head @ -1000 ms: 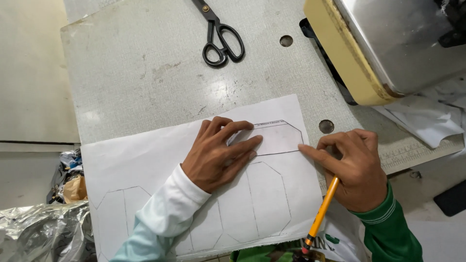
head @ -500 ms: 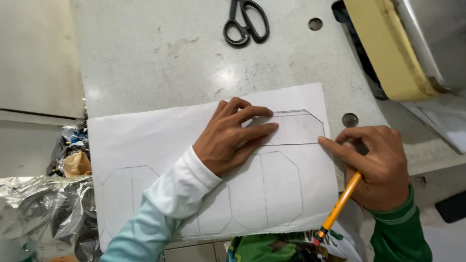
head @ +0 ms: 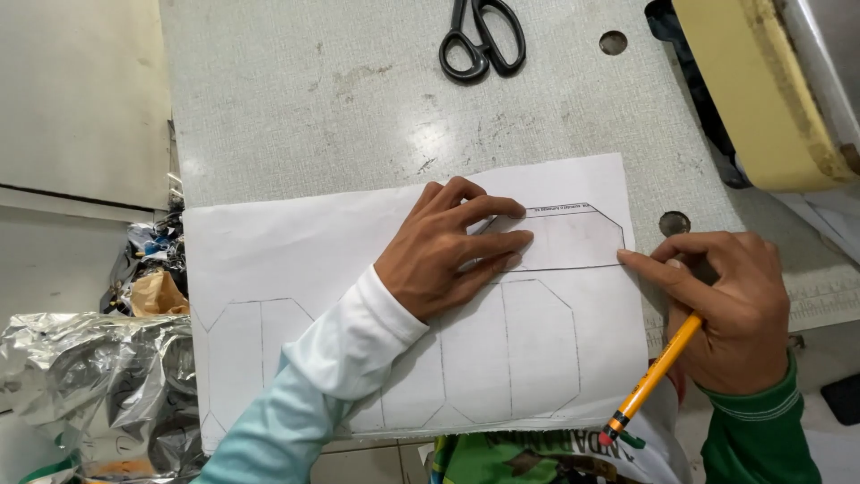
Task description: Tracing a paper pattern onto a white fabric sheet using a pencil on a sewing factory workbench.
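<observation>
Bright, even overhead light, soft glare on the grey table point(head: 358, 108), faint shadows, sharp focus throughout.

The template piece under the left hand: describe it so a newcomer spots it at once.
Start at the big white sheet lying on the grey speckled table. Near its upper right corner, the left hand presses down a small flat template. Unlike the pencilled octagon outlines below it, it is a separate, slightly greyer cut-out with clipped corners, and the right hand touches its right edge.
</observation>
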